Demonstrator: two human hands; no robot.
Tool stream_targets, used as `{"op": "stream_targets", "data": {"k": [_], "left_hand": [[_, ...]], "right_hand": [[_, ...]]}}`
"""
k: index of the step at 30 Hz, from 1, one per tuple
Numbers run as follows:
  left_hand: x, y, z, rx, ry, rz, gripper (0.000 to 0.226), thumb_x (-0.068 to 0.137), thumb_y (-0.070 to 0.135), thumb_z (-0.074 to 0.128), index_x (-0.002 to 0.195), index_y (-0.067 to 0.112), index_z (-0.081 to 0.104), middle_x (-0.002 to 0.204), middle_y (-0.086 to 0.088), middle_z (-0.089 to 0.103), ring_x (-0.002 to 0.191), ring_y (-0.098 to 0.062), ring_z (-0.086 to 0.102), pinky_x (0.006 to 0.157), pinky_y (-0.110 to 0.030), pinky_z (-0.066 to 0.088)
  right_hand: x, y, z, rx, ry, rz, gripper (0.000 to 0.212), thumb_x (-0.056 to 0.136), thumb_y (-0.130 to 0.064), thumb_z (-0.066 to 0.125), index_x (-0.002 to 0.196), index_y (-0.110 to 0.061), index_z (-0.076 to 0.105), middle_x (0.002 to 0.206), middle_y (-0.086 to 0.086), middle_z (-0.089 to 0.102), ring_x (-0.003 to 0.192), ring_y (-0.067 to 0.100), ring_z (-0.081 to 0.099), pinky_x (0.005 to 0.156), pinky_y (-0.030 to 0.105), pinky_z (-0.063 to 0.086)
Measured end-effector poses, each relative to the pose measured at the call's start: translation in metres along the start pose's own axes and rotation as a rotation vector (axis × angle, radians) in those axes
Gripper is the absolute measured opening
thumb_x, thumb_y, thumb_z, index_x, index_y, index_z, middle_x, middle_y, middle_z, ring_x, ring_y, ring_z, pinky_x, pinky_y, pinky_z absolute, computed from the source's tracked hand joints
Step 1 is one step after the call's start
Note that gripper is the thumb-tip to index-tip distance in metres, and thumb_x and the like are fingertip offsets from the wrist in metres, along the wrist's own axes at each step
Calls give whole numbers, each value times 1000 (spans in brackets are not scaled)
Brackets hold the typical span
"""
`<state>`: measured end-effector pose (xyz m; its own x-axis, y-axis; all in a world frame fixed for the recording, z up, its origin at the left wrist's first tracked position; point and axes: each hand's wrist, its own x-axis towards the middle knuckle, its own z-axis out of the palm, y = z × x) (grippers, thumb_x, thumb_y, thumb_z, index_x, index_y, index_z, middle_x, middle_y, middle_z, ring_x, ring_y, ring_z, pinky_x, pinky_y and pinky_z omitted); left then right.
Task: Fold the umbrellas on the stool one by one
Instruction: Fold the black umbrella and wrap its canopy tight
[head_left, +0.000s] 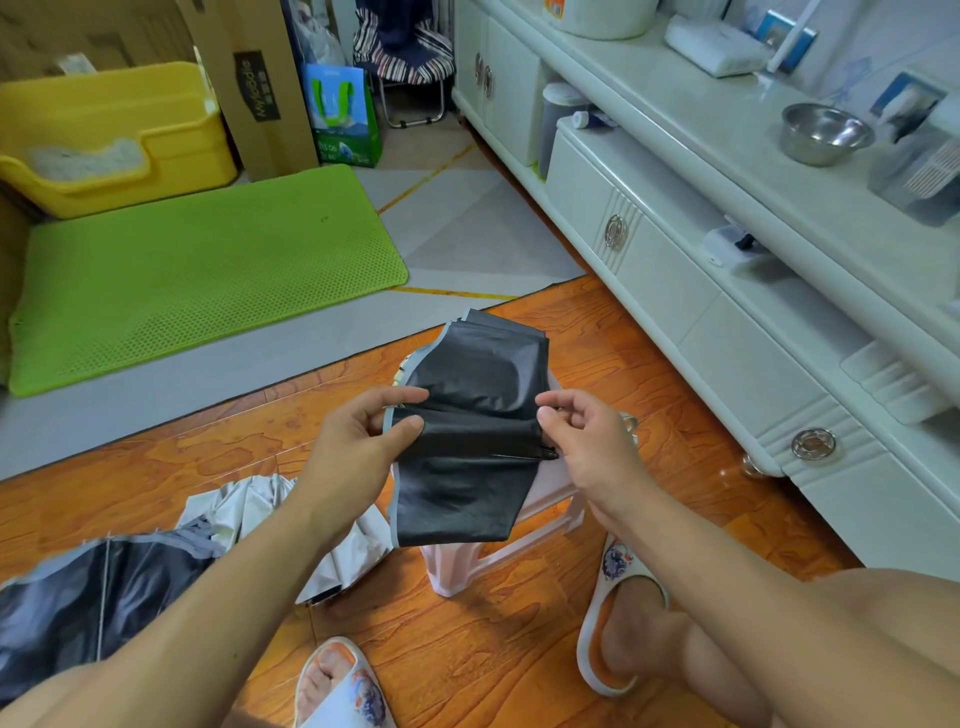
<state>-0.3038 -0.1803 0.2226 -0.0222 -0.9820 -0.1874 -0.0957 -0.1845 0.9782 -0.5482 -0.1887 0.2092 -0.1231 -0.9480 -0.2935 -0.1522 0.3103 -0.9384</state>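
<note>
Pinched between thumb and fingers (410, 427) of the left hand (358, 447): the grey-trimmed left edge of a black umbrella (467, 441), its canopy gathered in flat pleats. Curled at the canopy's right side, the fingers (558, 402) of the right hand (587, 447), closed on a thin dark strap or rib end; which of the two, cannot tell. Held up in the air over a pale pink plastic stool (519, 530), the fabric hanging down in front of the seat and hiding most of it. Below, a glossy orange wooden floor (467, 649); two feet in white patterned slippers (618, 608) planted near the stool's legs. To the left on the floor, a second umbrella (93, 597), black inside with a grey rim, spread loose, and just beside it a silver-white umbrella (291, 519), crumpled, touching the stool's base or nearly so. Further out, a grey floor mat (483, 234) with a bright green honeycomb mat (197, 270) on top. Against the far wall, a yellow plastic bin (114, 130) with something whitish inside, a tall cardboard box (254, 88), a green-and-blue shopping bag (343, 114), a striped folding chair (410, 52). Along the right, a long white cabinet (675, 270) with round metal knobs; on its bench-like top a steel bowl (826, 132), seemingly empty, a white box, and small clutter too blurred to name. Open wooden floor between stool and cabinet, and between stool and grey mat's edge.
</note>
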Motion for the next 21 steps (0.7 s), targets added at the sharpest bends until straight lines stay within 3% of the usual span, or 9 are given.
{"op": "stream_targets", "data": {"k": [3,6,10,14,15,17,19,21], "left_hand": [[-3,4,2,-3,-26,7,27,96,9,67,105,32,77,75,-22,55,72,-18,58,67,-19,52],[-5,6,3,26,-46,-10,25,96,9,66,106,29,77,72,-7,64,73,-10,65,67,-18,53],[-6,10,3,81,-78,-31,24,95,7,67,101,28,77,74,-1,71,73,-10,68,66,-20,53],[-4,10,1,133,-112,-24,22,95,10,69,98,30,79,70,-15,61,71,-16,61,71,-37,54],[-4,8,0,144,-122,-13,21,95,10,69,99,29,79,67,-10,60,72,-13,61,74,-39,56],[-5,8,1,143,-128,6,20,96,7,67,102,23,77,59,17,59,65,-1,60,69,-21,51],[-6,10,2,136,-128,21,18,96,4,64,103,17,75,56,24,58,60,3,60,59,-9,45],[-6,11,2,139,-119,29,20,96,4,65,101,20,76,61,21,62,66,0,63,63,-11,48]], "right_hand": [[0,4,2,30,-132,144,36,92,-40,66,123,-22,66,114,3,73,109,18,68,104,40,52],[0,3,1,29,-107,133,23,96,-20,67,119,-18,70,110,6,75,109,18,68,105,39,52],[4,-6,-4,56,-51,147,17,96,-3,61,100,-12,75,104,16,74,105,30,68,99,43,56],[4,-5,-2,-92,-41,104,18,98,-10,60,96,-20,75,100,9,74,102,28,69,97,49,56],[3,-5,0,-139,-36,77,16,99,-14,61,97,-22,74,98,7,74,99,26,69,95,48,57],[1,-6,2,-158,-30,41,9,99,-23,63,101,-24,72,96,8,74,95,27,70,91,47,59],[-1,-9,0,-133,-51,53,12,96,-28,67,107,-25,71,98,11,74,98,25,70,93,42,59],[-1,-11,-4,-54,-89,96,17,94,-21,71,111,-23,71,105,19,72,103,28,70,98,40,56]]}}
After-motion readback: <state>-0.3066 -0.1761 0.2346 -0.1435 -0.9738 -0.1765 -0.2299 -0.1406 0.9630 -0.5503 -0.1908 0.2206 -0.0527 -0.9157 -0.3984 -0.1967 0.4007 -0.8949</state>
